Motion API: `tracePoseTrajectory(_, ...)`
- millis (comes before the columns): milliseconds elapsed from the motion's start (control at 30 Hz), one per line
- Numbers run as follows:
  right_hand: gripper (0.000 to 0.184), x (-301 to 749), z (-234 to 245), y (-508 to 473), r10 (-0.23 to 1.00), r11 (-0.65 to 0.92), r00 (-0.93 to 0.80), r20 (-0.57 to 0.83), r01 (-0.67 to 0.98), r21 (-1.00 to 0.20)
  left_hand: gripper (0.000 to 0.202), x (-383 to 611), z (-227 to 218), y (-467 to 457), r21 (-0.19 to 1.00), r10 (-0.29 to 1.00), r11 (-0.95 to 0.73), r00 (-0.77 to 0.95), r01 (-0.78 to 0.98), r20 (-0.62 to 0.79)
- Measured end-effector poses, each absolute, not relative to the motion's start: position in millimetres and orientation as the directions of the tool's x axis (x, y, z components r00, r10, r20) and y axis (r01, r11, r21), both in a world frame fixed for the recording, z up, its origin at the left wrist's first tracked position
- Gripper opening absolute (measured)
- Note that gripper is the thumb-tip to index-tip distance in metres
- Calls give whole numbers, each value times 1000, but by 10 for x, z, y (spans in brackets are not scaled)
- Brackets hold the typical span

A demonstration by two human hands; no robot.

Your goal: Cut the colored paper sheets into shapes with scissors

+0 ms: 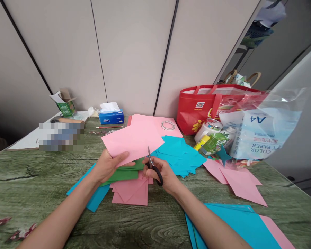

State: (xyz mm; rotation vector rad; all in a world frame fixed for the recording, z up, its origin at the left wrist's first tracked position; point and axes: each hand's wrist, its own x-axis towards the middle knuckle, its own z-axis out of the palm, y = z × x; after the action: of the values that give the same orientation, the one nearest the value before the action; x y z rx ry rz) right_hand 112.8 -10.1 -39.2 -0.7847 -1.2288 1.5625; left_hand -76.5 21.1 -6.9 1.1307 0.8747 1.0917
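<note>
My left hand [106,166] grips the near edge of a pink paper sheet [133,140] and holds it up above the table. My right hand [162,173] is closed round black-handled scissors [153,166], whose blades point up and meet the sheet's lower edge. Under both hands lie green sheets [124,173], folded pink pieces [132,192] and a blue sheet [95,199].
A pile of blue pieces [178,154] lies right of the scissors, with more pink pieces [238,181] beyond. A red bag [197,107], a plastic pack of colour paper [259,133], a tape roll [168,125], a glue stick [201,141] and a tissue box [111,116] stand behind.
</note>
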Motion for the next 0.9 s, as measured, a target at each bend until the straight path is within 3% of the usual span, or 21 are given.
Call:
tracePoseTrajectory(433, 47, 1145, -347, -107, 936, -33, -347, 57, -248, -968, 45, -743, -81, 200, 980, 962, 81, 271, -180, -29)
tracePoseTrajectory(900, 35, 1133, -401, -105, 945, -58, -323, 51, -321, -945, 45, -753, -77, 204, 974, 964, 96, 265, -206, -39)
